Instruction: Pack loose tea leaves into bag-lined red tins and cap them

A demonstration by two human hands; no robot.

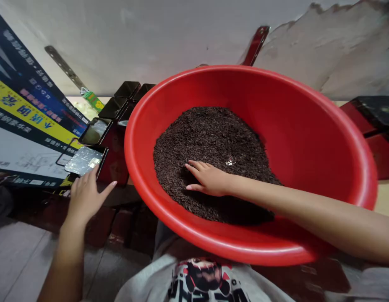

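Observation:
A big red plastic basin (307, 126) fills the middle of the view, resting near my lap. It holds a mound of small dark brown grains (213, 142). My right hand (207, 178) lies on the grains at the near side of the mound, fingers stretched out and pointing left. My left hand (85, 195) is outside the basin to the left, fingers apart, its fingertips at the edge of a small black tray with a shiny film surface (84, 160).
A row of several small black trays (118, 102) runs back from the left of the basin on a dark red stand. A printed blue and yellow poster (27, 113) leans at far left. A red-and-black object (377, 121) sits at right, a pale wall behind.

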